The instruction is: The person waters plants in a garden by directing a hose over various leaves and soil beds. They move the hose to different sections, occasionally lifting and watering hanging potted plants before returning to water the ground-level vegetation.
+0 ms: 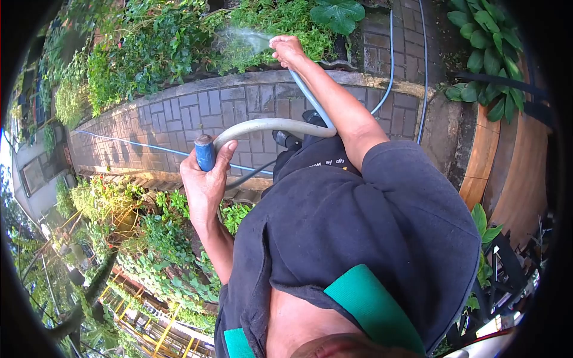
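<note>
- The pale grey flexible hose (271, 124) bends across the front of the body, between the two hands.
- Its spraying end is hidden by the closed fingers of the right hand (286, 51); water spray (250, 40) blurs the green plants (280, 24).
- The left hand (205, 182) grips a blue cylinder with a dark top (205, 153); the hose passes behind it, then is hard to follow.
- Right arm is stretched forward, left arm is bent.
</note>
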The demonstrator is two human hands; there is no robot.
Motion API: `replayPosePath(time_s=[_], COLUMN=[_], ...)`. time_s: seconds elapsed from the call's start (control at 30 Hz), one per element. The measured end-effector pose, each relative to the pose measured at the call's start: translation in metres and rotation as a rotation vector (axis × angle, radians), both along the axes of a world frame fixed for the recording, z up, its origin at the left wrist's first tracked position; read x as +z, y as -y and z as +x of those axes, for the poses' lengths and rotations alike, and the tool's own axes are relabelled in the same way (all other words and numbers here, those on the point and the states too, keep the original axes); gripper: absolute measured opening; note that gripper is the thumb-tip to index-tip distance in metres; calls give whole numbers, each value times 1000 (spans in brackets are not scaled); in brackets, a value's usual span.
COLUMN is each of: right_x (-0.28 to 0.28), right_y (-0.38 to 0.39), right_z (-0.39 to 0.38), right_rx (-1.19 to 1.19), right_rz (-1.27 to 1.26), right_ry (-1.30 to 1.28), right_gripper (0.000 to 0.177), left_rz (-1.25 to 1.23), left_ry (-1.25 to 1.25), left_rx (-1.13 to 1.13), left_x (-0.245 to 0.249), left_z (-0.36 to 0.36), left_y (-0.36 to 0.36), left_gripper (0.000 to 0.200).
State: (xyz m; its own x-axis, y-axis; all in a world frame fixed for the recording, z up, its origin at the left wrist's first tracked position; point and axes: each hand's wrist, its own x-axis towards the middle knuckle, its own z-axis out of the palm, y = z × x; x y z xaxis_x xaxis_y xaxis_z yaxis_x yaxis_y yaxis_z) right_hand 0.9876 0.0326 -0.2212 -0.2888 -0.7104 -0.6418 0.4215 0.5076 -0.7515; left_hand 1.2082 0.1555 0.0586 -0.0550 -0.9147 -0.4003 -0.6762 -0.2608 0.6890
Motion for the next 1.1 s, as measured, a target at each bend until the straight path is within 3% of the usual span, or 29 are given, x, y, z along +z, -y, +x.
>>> replayPosePath(time_s=[0.2,0.3,0.8,0.9,1.1], right_x=[-22,-26,-22,-25,-22], right_y=[-4,-14,-53,-53,-54], right_z=[-24,-38,-79,-80,-83], right_rx=[-117,-151,-243,-299,-272], right_rz=[34,56,94,89,96], right_ry=[-16,-21,-13,-14,-34], right_gripper=[18,11,15,7,13], left_rz=[16,20,28,35,39], left_ry=[9,4,32,30,34], left_rx=[-7,-37,-154,-161,-170], left_x=[-2,-5,-13,-13,-12], left_z=[-12,-17,-37,-39,-42], left_y=[2,3,3,3,3], left_gripper=[32,31,30,30,31])
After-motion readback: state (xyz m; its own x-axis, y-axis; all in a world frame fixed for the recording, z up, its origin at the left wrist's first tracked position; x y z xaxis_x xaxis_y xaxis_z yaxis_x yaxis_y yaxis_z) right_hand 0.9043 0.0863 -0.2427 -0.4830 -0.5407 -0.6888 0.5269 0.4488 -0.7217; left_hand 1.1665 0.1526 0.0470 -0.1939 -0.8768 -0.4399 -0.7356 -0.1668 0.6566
